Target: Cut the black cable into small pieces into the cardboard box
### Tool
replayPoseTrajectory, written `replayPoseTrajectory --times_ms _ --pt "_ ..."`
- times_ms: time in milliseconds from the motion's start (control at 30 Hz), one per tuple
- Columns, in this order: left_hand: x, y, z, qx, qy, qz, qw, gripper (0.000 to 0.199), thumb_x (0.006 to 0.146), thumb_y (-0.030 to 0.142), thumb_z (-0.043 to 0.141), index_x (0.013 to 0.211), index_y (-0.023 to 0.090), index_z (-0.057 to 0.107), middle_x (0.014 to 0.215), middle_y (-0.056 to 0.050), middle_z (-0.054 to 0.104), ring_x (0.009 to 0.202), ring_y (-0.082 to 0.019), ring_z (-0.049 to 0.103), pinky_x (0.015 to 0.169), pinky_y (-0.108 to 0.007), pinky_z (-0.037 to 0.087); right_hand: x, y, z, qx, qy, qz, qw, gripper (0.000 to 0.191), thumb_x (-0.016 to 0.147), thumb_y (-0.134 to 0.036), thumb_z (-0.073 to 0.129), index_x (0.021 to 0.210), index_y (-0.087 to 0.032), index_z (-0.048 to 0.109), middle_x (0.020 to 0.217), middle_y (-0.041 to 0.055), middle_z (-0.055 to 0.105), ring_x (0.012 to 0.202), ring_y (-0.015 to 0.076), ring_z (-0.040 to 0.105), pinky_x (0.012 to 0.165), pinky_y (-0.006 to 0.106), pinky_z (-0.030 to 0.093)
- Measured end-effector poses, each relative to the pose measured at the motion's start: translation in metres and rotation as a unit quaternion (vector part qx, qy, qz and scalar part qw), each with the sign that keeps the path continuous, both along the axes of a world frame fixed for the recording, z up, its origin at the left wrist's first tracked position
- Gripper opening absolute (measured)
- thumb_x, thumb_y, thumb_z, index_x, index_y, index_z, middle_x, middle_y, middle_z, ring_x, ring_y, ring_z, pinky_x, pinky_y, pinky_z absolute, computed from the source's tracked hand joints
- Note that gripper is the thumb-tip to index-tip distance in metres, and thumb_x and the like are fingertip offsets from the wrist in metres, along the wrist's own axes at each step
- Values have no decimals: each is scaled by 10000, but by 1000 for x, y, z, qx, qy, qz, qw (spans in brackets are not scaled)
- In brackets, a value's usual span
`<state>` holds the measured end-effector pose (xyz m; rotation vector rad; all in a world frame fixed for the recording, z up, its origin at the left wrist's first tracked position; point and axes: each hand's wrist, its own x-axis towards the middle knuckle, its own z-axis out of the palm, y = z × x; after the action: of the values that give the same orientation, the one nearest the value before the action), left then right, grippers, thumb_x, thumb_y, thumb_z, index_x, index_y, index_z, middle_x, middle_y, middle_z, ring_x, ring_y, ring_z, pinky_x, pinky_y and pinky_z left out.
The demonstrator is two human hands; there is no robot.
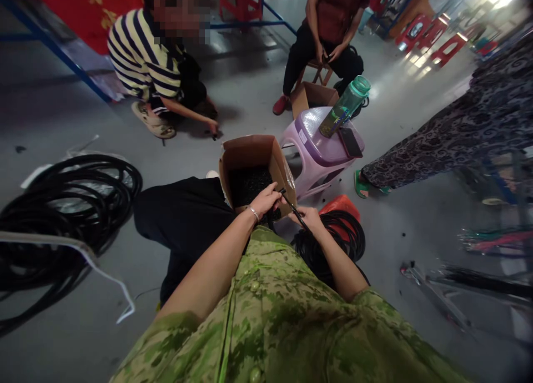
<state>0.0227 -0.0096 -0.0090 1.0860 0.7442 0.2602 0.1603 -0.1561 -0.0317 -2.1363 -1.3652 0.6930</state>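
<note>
My left hand (267, 200) is closed over the near edge of an open cardboard box (232, 150), its fingers at the end of a black hose or cable (293, 210). To its right, my right hand (311, 218) grips the same black length, which runs slantwise between the two hands. Inside the box lies a heap of small black pieces (250, 184), too small to make out. A coil of black hose (352, 233) lies beside my right forearm, partly over a red-orange plastic thing (343, 205).
A purple stool (306, 136) beside the box bears a green bottle (343, 108) and a phone (351, 142). Large black coils (75, 205) lie at left. One person crouches ahead, another sits by a second box (306, 97); a patterned trouser leg (433, 139) stands at right.
</note>
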Motion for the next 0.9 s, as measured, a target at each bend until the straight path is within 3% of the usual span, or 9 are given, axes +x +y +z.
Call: replayPoseTrajectory --times_ms 100,167,233,333,467,900 --pt "2 -2 -5 -20 7 10 1000 552 857 129 515 1388 97 369 657 18 666 428 -66 488 467 -188 388 -2 -1 -4 -4 -18 -23 1000 498 757 -610 552 552 -157 577 511 -30 355 530 95 337 510 215 240" --pt "2 -2 -8 -41 20 12 999 307 868 167 545 1168 104 518 622 7 653 430 -75 499 469 -197 410 -4 -1 -7 -11 -29 -45 999 520 761 -626 530 534 -159 560 506 -28 353 529 96 330 506 217 232" --pt "2 -2 -12 -58 36 21 997 99 872 219 576 910 130 553 581 1 629 429 -78 505 469 -200 423 -7 1 -11 -20 -42 -62 997 540 764 -640 514 516 -161 546 498 -24 365 527 97 331 503 219 229" --pt "1 0 -16 -66 63 69 993 208 859 268 613 727 156 497 545 13 596 416 -71 498 461 -193 419 -11 5 -15 -33 -59 -72 995 547 767 -649 505 518 -165 559 487 -14 415 519 101 353 502 223 232" --pt "0 3 -18 -34 85 108 990 201 824 251 653 713 153 519 533 36 563 377 -51 448 416 -177 362 -18 12 -18 -40 -73 -72 994 555 767 -662 505 509 -173 560 481 4 464 510 107 374 500 228 232" --pt "1 3 -15 -8 127 99 987 187 820 204 634 677 148 527 497 51 518 350 -40 383 389 -176 299 -28 10 -30 -17 -92 -64 994 583 786 -672 524 480 -176 543 477 23 507 518 123 446 517 236 256"
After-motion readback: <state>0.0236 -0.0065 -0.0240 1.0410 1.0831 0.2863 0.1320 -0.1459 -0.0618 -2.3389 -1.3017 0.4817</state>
